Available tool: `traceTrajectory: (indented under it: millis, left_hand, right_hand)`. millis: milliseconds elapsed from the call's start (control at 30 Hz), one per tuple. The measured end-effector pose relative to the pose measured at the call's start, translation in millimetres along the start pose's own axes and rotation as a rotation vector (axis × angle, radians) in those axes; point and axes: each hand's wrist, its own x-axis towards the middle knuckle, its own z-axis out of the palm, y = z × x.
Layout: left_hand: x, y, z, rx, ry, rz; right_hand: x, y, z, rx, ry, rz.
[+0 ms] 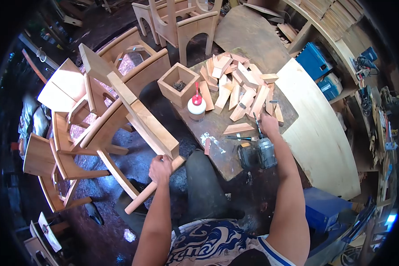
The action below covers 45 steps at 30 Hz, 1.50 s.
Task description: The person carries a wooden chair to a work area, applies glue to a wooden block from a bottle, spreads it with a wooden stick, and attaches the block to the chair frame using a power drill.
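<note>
My left hand [160,169] is closed round a rounded wooden bar [142,199] of a partly built chair frame, beside the end of a thick wooden rail [153,128]. My right hand [269,124] reaches over the worktable [228,162], its fingers curled near a small metal-ended tool [274,101] at the edge of the wood offcuts [248,88]. What those fingers hold is partly hidden. Below them stands a cordless drill [266,153], its bit pointing away from me. A brush [241,138] lies to its left.
A red-capped glue bottle [197,108] stands next to a square wooden box [178,84]. Wooden chairs [106,133] crowd the left side, with more chair frames [186,26] behind. A pale plywood sheet [326,137] lies on the right, near blue tool cases [314,62].
</note>
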Motion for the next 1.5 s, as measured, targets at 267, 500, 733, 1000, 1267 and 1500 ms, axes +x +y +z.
traceTrajectory:
  millis: [267, 500, 733, 1000, 1267, 1500]
  left_hand:
    - [2.2, -2.6, 4.7, 0.015, -0.012, 0.030]
    - [2.5, -1.8, 6.3, 0.022, 0.008, 0.022]
    - [1.8, 1.1, 3.9, 0.038, -0.013, -0.012]
    - [-0.2, 0.5, 4.4, 0.009, 0.008, -0.005]
    - [0.8, -0.5, 2.6, 0.025, -0.011, -0.014]
    - [-1.2, 0.9, -0.8, 0.017, -0.019, -0.007]
  right_hand:
    - [39.9, 11.1, 9.0, 0.004, 0.128, 0.107]
    - [38.5, 11.1, 9.8, 0.080, 0.198, 0.147]
    - [38.8, 17.9, -19.4, 0.177, 0.089, 0.127]
    - [4.4, -17.6, -28.2, 0.301, 0.056, -0.177]
    - [28.2, -38.4, -19.2, 0.480, 0.157, -0.277]
    - [28.2, -38.2, -32.8, 0.312, 0.188, -0.248]
